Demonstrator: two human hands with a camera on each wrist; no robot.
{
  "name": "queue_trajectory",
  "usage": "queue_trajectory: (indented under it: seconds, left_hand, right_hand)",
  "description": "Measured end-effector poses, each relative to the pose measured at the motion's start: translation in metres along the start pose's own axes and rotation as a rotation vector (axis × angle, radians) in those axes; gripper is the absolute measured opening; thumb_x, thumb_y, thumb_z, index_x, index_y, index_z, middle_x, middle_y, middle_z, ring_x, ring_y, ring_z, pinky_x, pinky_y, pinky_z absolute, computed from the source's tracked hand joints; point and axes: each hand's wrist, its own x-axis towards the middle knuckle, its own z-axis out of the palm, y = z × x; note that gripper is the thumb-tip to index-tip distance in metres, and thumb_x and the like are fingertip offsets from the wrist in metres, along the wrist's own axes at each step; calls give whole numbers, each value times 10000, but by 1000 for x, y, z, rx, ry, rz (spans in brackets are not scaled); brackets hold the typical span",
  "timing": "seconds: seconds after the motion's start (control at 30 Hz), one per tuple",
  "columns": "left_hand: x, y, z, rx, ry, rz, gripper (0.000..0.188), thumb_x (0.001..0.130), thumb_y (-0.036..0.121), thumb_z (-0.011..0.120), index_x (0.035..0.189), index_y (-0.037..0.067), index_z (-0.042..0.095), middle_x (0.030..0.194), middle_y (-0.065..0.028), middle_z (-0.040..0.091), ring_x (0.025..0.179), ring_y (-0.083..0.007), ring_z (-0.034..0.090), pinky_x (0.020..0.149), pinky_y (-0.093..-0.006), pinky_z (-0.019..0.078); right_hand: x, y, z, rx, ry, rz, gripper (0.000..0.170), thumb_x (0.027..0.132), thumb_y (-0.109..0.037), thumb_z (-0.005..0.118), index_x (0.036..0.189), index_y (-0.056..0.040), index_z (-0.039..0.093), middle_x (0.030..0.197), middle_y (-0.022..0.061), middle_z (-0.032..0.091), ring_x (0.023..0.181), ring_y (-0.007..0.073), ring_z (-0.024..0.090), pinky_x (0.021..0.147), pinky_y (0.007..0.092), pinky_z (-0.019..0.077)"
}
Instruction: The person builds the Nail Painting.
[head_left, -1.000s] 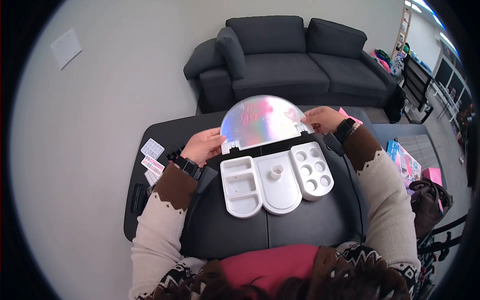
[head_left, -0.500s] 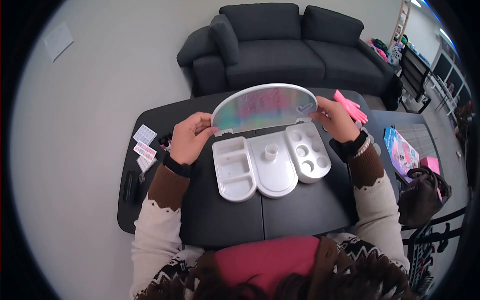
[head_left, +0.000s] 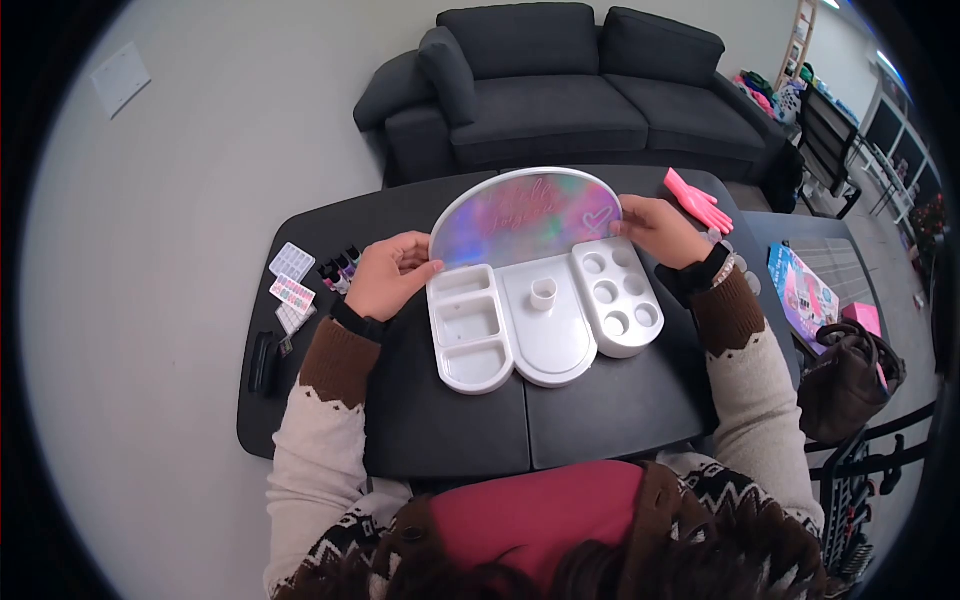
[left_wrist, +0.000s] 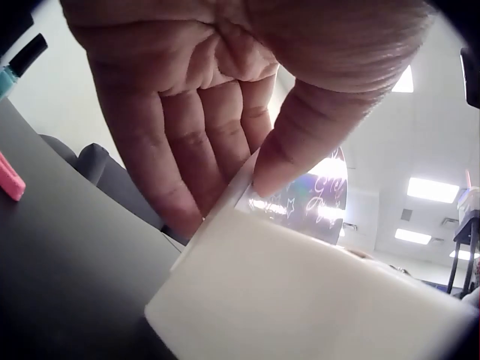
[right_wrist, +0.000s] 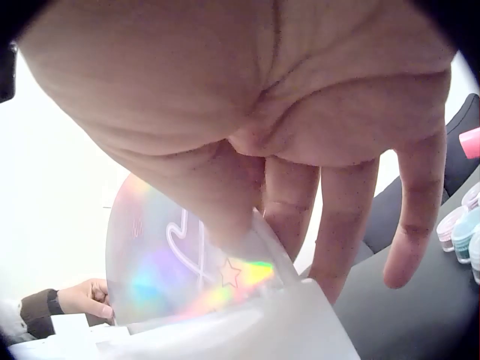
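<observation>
A half-round iridescent panel (head_left: 520, 220) with a white rim, pink lettering and a heart stands upright along the back edge of a white plastic tray (head_left: 550, 350). My left hand (head_left: 390, 275) pinches the panel's lower left corner, thumb in front and fingers behind, as the left wrist view shows. At the lower right corner, my right hand (head_left: 668, 235) grips the rim between thumb and fingers, its little finger hanging free in the right wrist view. The tray has three compartments at left, a short cup (head_left: 543, 293) in the middle section and several round wells at right.
On the black table (head_left: 450, 430), nail sets (head_left: 292, 294), small bottles (head_left: 340, 270) and a black case (head_left: 263, 362) lie at left. A pink model hand (head_left: 698, 205) and small jars (head_left: 740, 265) are at back right. Beyond stand a printed box (head_left: 803, 290), a bag (head_left: 850, 390) and a grey sofa (head_left: 560, 110).
The panel has gone from being held tilted behind the tray, its lower clips showing, to upright with its lower edge down at the tray's back. Both hands keep their hold.
</observation>
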Motion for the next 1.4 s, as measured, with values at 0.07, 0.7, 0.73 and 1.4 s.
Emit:
queue_trajectory:
  seconds: [0.07, 0.7, 0.73, 1.4]
  left_hand:
    - [1, -3, -3, -39, -11, 15, 259, 1008, -7, 709, 1264, -40, 681, 1182, -104, 772, 1070, -141, 729, 1005, -300, 566]
    - [-3, 15, -20, -139, -23, -55, 215, 989, 51, 761, 1171, -63, 757, 1041, -89, 800, 942, -110, 734, 881, -270, 590]
    - [-5, 14, -21, -143, -25, -54, 204, 985, 57, 769, 1154, -57, 764, 1025, -84, 800, 925, -109, 734, 865, -266, 591]
    - [-11, 50, -10, -255, 217, 28, 246, 985, 37, 763, 1207, -69, 755, 1082, -113, 813, 946, -105, 745, 877, -251, 579]
  right_hand:
    - [1, -5, -4, -33, -23, 10, 180, 1067, -100, 651, 1191, 29, 669, 956, 82, 691, 917, 152, 612, 891, 320, 516]
    - [-4, -3, -39, -341, 158, -98, 262, 935, -109, 797, 1188, -42, 786, 1161, 138, 785, 1109, 293, 730, 991, 385, 544]
    - [-8, -2, -46, -399, 154, -26, 265, 907, -114, 815, 1163, -47, 795, 1148, 140, 783, 1110, 306, 724, 995, 392, 542]
    - [58, -19, -42, -666, 263, 204, 247, 836, -161, 839, 1056, -50, 833, 1005, 159, 806, 965, 293, 779, 902, 375, 603]
